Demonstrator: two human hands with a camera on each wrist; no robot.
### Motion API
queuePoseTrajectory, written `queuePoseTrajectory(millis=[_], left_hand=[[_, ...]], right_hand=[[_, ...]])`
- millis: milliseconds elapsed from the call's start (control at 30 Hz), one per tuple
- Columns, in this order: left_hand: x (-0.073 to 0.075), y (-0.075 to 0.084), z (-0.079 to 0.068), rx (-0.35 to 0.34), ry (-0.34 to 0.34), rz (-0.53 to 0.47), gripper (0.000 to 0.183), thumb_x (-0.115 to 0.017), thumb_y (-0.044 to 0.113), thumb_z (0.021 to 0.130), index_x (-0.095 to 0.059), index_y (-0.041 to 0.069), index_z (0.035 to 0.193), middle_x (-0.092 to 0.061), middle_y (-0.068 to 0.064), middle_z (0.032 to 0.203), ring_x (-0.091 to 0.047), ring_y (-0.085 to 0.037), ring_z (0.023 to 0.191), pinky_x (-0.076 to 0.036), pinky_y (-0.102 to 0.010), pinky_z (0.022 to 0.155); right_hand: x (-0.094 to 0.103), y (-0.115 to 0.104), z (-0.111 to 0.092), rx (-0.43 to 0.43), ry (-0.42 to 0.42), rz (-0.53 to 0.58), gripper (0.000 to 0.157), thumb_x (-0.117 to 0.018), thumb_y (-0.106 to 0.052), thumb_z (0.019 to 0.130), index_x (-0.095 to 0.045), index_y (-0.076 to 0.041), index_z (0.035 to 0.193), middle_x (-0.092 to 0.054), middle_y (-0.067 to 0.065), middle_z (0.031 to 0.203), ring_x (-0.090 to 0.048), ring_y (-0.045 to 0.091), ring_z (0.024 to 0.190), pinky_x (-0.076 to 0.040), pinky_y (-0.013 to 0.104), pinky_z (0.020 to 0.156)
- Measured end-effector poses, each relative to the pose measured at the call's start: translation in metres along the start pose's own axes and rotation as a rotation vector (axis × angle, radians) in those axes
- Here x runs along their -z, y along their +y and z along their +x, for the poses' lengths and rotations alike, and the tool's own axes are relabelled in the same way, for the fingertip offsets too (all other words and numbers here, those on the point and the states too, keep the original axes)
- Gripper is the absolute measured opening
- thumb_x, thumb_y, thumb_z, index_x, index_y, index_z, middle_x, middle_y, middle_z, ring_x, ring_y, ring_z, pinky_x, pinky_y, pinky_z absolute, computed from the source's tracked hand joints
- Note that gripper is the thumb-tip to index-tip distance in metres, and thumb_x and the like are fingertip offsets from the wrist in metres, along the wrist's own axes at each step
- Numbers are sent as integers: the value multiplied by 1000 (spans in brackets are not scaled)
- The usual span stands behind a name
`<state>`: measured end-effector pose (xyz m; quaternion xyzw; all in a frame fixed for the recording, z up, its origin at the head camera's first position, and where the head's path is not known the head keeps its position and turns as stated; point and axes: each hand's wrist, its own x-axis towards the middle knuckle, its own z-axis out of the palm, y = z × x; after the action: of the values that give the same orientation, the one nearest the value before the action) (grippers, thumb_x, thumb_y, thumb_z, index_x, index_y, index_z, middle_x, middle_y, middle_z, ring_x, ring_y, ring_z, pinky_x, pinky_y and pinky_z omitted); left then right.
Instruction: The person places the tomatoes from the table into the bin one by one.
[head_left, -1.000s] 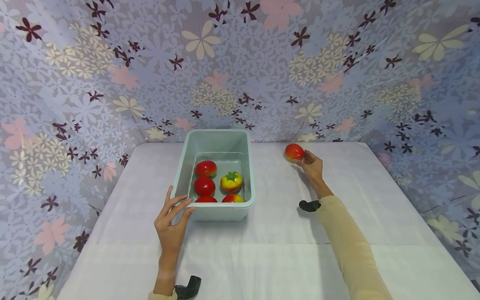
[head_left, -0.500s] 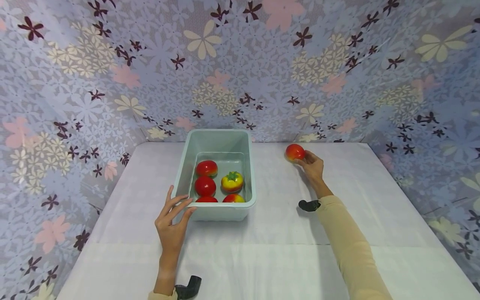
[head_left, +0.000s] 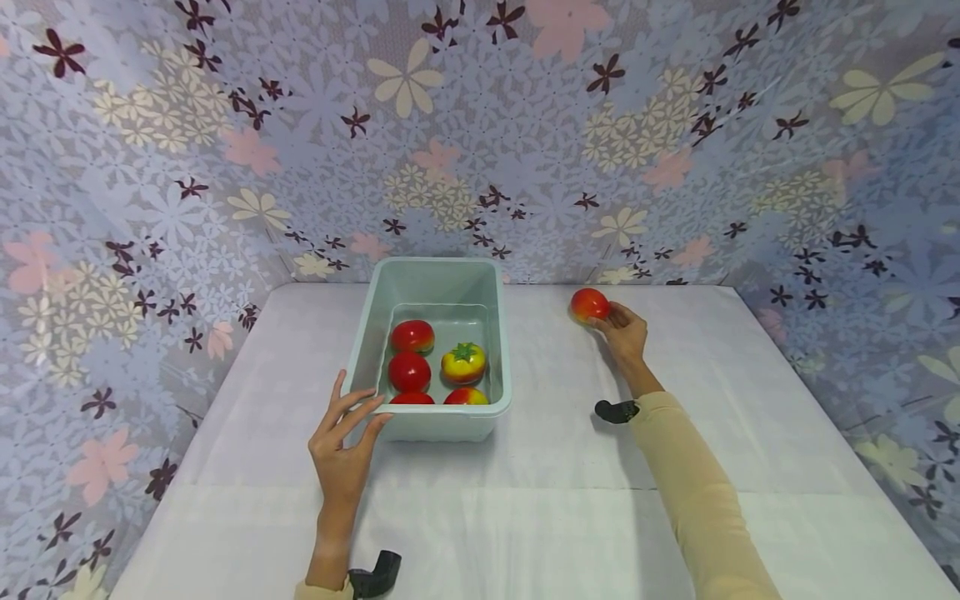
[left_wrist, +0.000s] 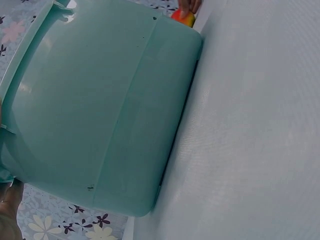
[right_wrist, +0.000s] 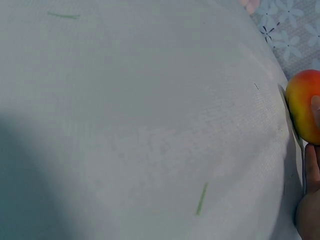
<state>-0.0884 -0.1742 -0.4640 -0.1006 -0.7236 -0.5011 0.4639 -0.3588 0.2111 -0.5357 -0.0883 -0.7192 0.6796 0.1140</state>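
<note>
My right hand (head_left: 625, 335) holds a red-and-yellow toy tomato (head_left: 588, 305) near the back edge of the table, thumb and fingers around its near right side. In the right wrist view that tomato (right_wrist: 304, 106) shows at the right edge, low by the white cloth. At the near left corner of a pale green plastic bin (head_left: 435, 427), my left hand (head_left: 341, 454) grips the rim between thumb and fingers. Inside the bin lie several toy tomatoes (head_left: 409, 372); one with a green leafy top (head_left: 463, 363) is yellower. The front wall partly hides the nearest two.
White cloth (head_left: 555, 533) covers the table. A flowered curtain (head_left: 480, 125) hangs behind it and along both sides. Green marks (right_wrist: 201, 199) show on the cloth in the right wrist view. Black wrist mounts (head_left: 377, 575) stick out from both sleeves.
</note>
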Motion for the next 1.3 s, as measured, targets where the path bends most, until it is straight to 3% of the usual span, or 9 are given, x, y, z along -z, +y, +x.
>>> queuePoseTrajectory(millis=[333, 600, 967, 1100, 1300], left_hand=[[-1, -1, -1, -19, 6, 0, 35, -77, -22, 59, -73, -11, 92, -68, -29, 96, -47, -46, 131, -41, -40, 111], [-2, 1, -1, -20, 10, -3, 35, -77, -23, 59, -72, -11, 91, -67, -29, 96, -47, -46, 131, -40, -35, 112], [-2, 3, 0, -12, 10, -11, 34, -76, -23, 59, -72, -12, 91, -67, -30, 96, -47, -47, 131, -40, -36, 112], [-3, 3, 0, -14, 10, -12, 34, -76, -23, 59, -72, -12, 91, -67, -30, 95, -46, -47, 131, -41, -37, 112], [-3, 3, 0, -25, 16, -19, 34, -76, -23, 59, -72, -12, 91, -67, -30, 95, -46, -47, 131, -39, -31, 113]], right_hand=[[1, 3, 2, 5, 12, 18, 63, -77, 2, 79, -50, 8, 136, -52, 24, 140, -51, 30, 132, -45, 30, 108], [1, 1, 1, 27, 28, 33, 61, -76, 1, 80, -52, 7, 135, -53, 25, 139, -52, 31, 131, -46, 30, 107], [2, -30, 0, 112, -4, 61, 56, -77, -1, 81, -56, 5, 132, -56, 24, 136, -54, 27, 129, -49, 26, 103], [4, -41, -1, 104, -4, 79, 56, -78, -5, 81, -57, 3, 133, -55, 22, 137, -54, 25, 129, -50, 25, 101], [6, -52, -3, 118, -23, 66, 56, -79, -8, 80, -58, 1, 132, -55, 20, 138, -54, 24, 129, -50, 23, 100]])
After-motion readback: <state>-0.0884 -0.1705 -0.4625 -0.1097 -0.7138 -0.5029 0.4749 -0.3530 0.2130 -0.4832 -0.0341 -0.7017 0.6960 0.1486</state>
